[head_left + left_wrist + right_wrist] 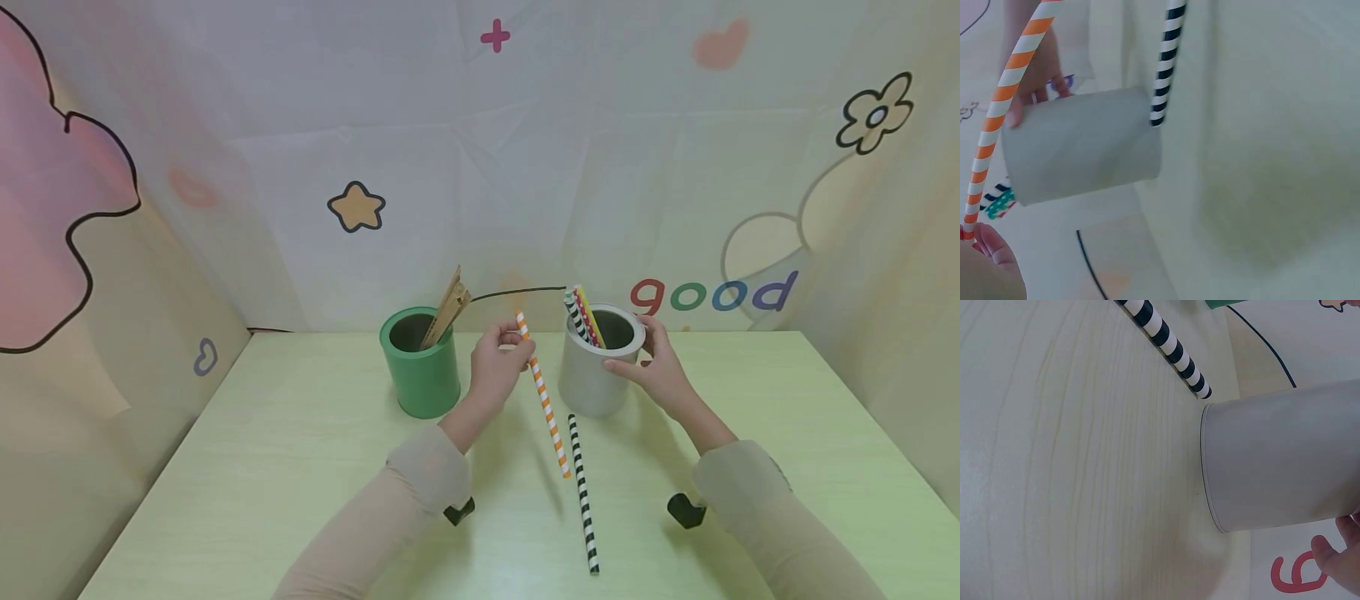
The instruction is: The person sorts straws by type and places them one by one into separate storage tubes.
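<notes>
Near its upper end, an orange-and-white striped paper straw [543, 392] is pinched by my left hand [495, 367]; the straw slants down toward me above the table. My right hand [662, 375] grips the grey cup [591, 387] at its right side, thumb in front near the rim and fingers behind. The cup stands upright and holds several patterned straws [582, 318], leaning left. In front of it lies a black-and-white striped straw [582, 500]. In the right wrist view, fingertips [1325, 550] touch the grey cup's wall [1279, 456].
To the left of my left hand stands a green cup [423, 379] with flat wooden sticks [447, 312] in it. A printed curtain [420, 108] hangs behind the pale table [300, 467].
</notes>
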`<state>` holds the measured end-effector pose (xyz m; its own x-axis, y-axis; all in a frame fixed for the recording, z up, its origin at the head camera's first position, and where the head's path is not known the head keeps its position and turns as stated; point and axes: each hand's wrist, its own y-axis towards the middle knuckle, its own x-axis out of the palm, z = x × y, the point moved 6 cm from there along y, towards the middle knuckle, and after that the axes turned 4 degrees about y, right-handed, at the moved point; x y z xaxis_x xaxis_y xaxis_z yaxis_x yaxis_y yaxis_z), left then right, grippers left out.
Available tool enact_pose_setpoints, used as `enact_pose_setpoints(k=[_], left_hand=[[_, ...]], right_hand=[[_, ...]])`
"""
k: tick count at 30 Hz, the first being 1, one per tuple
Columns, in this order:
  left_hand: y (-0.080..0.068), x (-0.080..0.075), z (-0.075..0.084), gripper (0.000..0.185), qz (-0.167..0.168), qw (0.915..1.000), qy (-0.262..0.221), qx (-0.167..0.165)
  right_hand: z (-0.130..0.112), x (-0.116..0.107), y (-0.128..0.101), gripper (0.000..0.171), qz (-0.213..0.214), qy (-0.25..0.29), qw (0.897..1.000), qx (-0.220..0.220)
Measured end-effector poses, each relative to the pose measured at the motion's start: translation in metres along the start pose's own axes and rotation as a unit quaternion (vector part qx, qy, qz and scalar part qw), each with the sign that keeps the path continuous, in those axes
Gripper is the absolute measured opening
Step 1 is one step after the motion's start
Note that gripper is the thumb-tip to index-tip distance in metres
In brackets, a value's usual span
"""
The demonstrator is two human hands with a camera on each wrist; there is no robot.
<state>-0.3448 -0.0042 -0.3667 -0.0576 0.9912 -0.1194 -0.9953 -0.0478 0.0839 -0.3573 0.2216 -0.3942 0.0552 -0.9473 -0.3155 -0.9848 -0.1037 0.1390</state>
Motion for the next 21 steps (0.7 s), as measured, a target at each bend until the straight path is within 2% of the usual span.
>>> enact_pose_setpoints(k=[7,13,21], left_hand=[[0.011,-0.01,0.034,0.03,0.027,0.9985,-0.045,0.012],[0.021,-0.011,0.062,0.028,0.044,0.9954,-0.076,0.039],[0.031,-0.009,0.082,0.027,0.081,0.9902,-0.106,0.042]], right_hand=[[0.003,-0.001,0.001,0.089,0.0,-0.002,1.0,0.002],[0.002,-0.001,0.001,0.09,-0.001,-0.003,1.0,0.001],[0.0,-0.001,0.0,0.087,-0.003,-0.002,1.0,0.002]])
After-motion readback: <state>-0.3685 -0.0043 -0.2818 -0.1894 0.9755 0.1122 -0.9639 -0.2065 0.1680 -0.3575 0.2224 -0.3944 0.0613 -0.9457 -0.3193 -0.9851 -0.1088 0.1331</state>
